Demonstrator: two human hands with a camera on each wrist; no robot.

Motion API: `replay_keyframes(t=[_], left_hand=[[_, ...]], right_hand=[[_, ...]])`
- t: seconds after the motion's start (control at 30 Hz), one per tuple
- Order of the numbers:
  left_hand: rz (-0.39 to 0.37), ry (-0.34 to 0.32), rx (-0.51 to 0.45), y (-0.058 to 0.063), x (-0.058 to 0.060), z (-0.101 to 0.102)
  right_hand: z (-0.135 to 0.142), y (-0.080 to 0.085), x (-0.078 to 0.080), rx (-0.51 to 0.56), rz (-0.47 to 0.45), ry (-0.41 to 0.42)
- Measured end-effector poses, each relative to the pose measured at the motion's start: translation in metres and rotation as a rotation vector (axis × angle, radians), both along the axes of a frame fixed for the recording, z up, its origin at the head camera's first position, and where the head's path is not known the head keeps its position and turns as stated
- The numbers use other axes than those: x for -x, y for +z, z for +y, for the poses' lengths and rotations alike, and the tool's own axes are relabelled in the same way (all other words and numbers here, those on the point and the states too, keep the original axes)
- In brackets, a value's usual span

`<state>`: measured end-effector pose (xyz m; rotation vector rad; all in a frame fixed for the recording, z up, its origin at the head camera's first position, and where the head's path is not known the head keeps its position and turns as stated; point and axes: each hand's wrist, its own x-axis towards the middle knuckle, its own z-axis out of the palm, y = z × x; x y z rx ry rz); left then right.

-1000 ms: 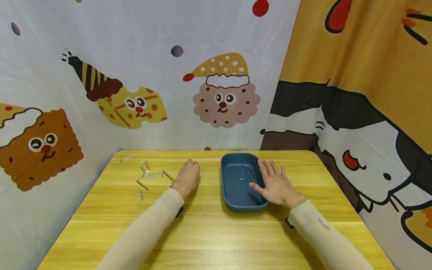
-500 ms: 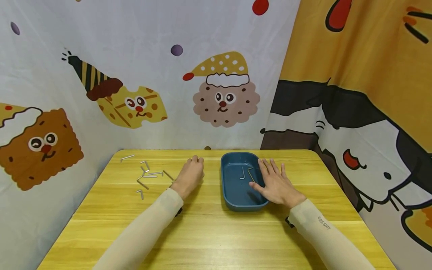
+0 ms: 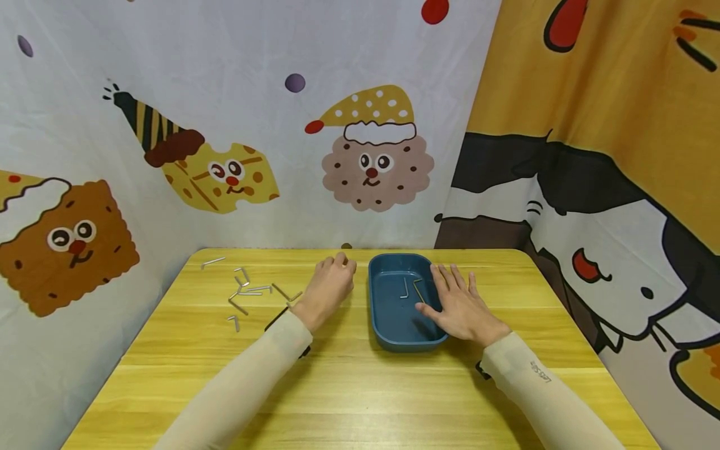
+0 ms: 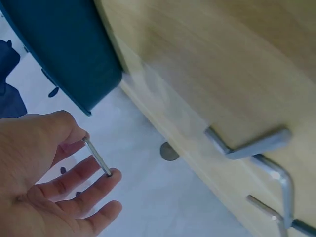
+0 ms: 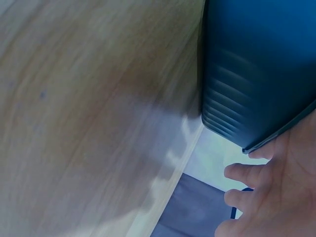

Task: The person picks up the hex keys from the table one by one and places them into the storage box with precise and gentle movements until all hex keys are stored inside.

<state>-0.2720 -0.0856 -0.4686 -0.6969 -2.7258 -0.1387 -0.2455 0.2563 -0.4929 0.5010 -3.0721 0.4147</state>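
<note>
My left hand (image 3: 326, 290) is held over the table, left of a blue plastic bin (image 3: 407, 344). It pinches a small silver hex key (image 4: 98, 157) between thumb and fingers, as the left wrist view shows; in the head view the fingers hide it. Fingers spread straight, my right hand (image 3: 464, 309) rests on the bin's right rim. Inside the bin lie a silver hex key (image 3: 405, 289) and a gold-toned one (image 3: 417, 290).
Several loose hex keys (image 3: 250, 293) lie bunched on the left of the wooden table (image 3: 360, 400). One long hex key (image 3: 212, 262) is off by the far left corner. Printed curtains (image 3: 253, 50) hang right behind the table and along its sides.
My left hand has moved right and slightly farther back, toward the bin, uncovering more of a hex key on the table behind it. My right hand has stayed on the rim.
</note>
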Motion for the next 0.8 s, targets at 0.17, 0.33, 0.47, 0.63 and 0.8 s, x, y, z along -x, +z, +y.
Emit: replay_keyframes(t=[0.17, 0.33, 0.47, 0.63, 0.8], left_hand=[[0.044, -0.035, -0.001, 0.006, -0.002, 0.005], [0.076, -0.081, 0.008, 0.012, -0.004, 0.012], [0.104, -0.121, 0.033, 0.014, -0.003, 0.020], [0.107, -0.160, 0.074, 0.016, -0.001, 0.028], [0.111, -0.195, 0.159, 0.021, 0.003, 0.035]], right_hand=[[0.001, -0.001, 0.000, 0.001, 0.006, 0.001], [0.001, -0.001, 0.001, -0.003, 0.007, 0.002], [0.001, 0.000, 0.000, -0.004, 0.006, 0.001], [0.001, 0.001, 0.000, -0.003, -0.002, 0.000], [0.001, 0.001, 0.000, -0.016, -0.007, 0.002]])
